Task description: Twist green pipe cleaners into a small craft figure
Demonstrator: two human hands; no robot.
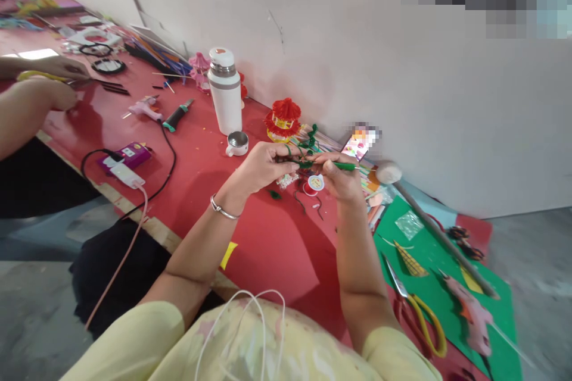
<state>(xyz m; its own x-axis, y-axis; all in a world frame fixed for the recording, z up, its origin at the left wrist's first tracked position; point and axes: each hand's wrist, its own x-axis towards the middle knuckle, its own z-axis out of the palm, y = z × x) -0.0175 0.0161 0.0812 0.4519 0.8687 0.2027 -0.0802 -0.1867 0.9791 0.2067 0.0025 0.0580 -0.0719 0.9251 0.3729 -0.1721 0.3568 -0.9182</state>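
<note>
My left hand (263,165) is closed on a small green crochet piece (306,164), with a strand of green yarn looped over the fingers. A green-handled crochet hook (345,166) is pinched in my right hand (343,181), its thin tip pointing left into the green piece. Both hands are close together above the red table (277,244). Just below them lies a red thread spool (315,183) with a white top. A coil of green yarn (311,136) shows behind the fingers. How the hook tip meets the yarn is too small to make out.
A white flask (226,95) and its metal cup (237,142) stand ahead, beside a red-and-yellow paper lantern (284,119). At right, scissors (415,303) and a pink glue gun (471,315) lie by a green mat (496,286). Another person's hands (62,86) work at far left.
</note>
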